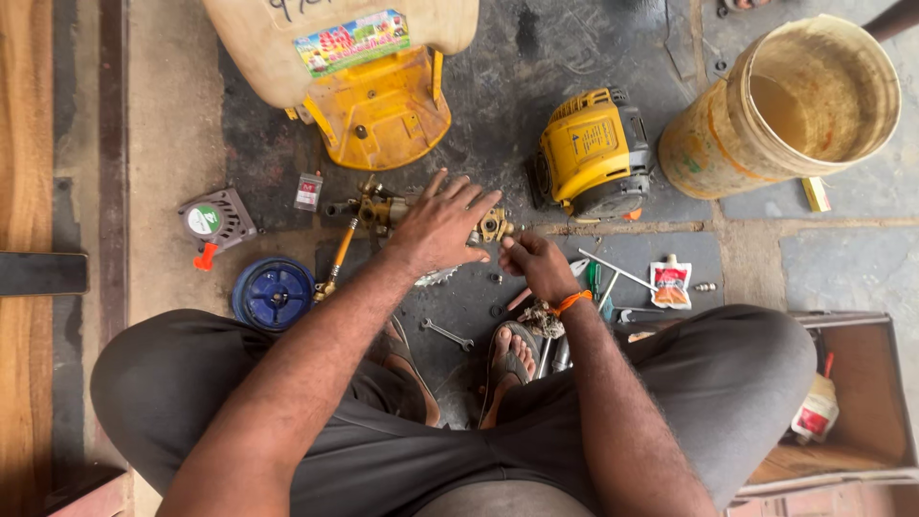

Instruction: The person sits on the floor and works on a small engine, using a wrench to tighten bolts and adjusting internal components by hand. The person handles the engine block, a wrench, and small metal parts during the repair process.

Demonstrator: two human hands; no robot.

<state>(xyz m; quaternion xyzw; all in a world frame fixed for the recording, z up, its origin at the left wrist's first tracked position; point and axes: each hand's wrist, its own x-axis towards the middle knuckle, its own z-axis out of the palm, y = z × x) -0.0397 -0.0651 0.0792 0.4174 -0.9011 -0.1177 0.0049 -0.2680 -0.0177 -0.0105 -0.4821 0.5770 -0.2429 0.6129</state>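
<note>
My left hand (pixel 440 225) rests palm down with fingers spread over a brass pump assembly (pixel 375 209) lying on the dark, oily floor. A brass tube (pixel 337 258) runs from that assembly toward me. My right hand (pixel 538 266), with an orange band at the wrist, is closed around a small tool or part whose tip sits by a brass fitting (pixel 494 226). What the right fingers grip is too small to make out. A toothed metal piece (pixel 437 278) pokes out under my left wrist.
A yellow engine (pixel 593 153) lies beyond the hands, a stained bucket (pixel 785 105) at far right, a yellow sprayer base (pixel 378 105) at the top. A blue round cap (pixel 274 293), grey cover (pixel 215 220), spanner (pixel 446 334), red sachet (pixel 670 283) and wooden box (pixel 852 402) surround my sandalled feet.
</note>
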